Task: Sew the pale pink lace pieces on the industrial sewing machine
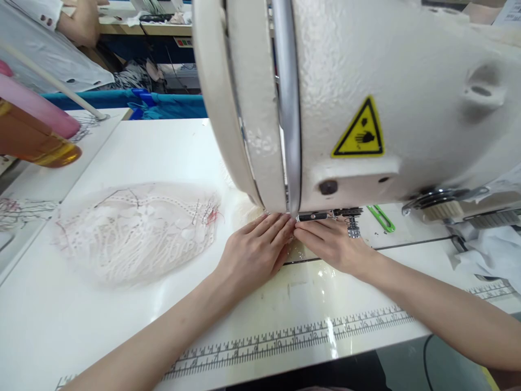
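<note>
A white sewing machine point(358, 81) stands over the table, its head hiding most of the sewing area. My left hand point(256, 244) lies palm down left of the presser area, its fingers stretched out close together. Pale lace fabric point(246, 210) shows just beyond those fingers. From the right, my right hand point(336, 241) reaches the same spot with fingers bent and pressed together; whatever they hold is hidden. The fingertips of both hands nearly meet under the machine head. On the left of the table lies a white lace piece point(142, 233) with loose threads.
A printed ruler point(280, 343) runs along the table's front edge. Green thread snips point(381, 218) lie behind my right wrist. White cloth point(492, 252) is bunched at the right. An amber bottle point(36, 136) and pink bottle point(40, 103) stand left. Another person's arm point(79, 21) shows behind.
</note>
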The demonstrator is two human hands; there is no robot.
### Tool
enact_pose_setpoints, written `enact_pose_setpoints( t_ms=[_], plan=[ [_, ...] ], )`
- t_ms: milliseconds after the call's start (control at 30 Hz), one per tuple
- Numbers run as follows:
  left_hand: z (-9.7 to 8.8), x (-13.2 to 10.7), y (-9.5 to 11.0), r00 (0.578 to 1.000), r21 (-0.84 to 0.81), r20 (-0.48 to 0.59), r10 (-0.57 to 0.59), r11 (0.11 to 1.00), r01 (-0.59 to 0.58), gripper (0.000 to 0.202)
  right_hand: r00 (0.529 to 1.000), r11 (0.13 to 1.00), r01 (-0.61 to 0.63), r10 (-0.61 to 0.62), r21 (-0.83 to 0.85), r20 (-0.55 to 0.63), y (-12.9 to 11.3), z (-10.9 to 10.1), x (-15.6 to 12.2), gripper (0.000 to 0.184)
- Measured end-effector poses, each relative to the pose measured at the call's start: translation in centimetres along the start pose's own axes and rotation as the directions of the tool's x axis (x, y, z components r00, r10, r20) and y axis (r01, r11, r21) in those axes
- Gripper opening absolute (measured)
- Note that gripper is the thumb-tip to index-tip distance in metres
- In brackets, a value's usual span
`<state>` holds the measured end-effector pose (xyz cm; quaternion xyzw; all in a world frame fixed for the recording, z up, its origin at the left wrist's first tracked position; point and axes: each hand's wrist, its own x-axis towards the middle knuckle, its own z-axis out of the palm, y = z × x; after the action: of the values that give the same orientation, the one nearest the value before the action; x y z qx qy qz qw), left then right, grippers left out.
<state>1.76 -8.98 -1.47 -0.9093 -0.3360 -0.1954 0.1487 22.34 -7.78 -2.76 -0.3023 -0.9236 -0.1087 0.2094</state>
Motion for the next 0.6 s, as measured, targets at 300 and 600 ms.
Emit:
enact_pose_setpoints(
  t_ms=[300,600],
  plan=[
    [-0.01,-0.08,0.15,1.0,0.01,0.008,-0.022,1.0,0.022,0.029,0.998,0.997,-0.012,0.007,-0.073,-0.057,0.37,-0.34,-0.07,0.03],
    [-0.01,0.02,0.25,0.999,-0.005,0.022,-0.025,1.0,0.025,0.03,0.99,0.988,-0.132,0.127,-0.083,-0.054,0.26,-0.83,-0.52,0.035]
  ],
)
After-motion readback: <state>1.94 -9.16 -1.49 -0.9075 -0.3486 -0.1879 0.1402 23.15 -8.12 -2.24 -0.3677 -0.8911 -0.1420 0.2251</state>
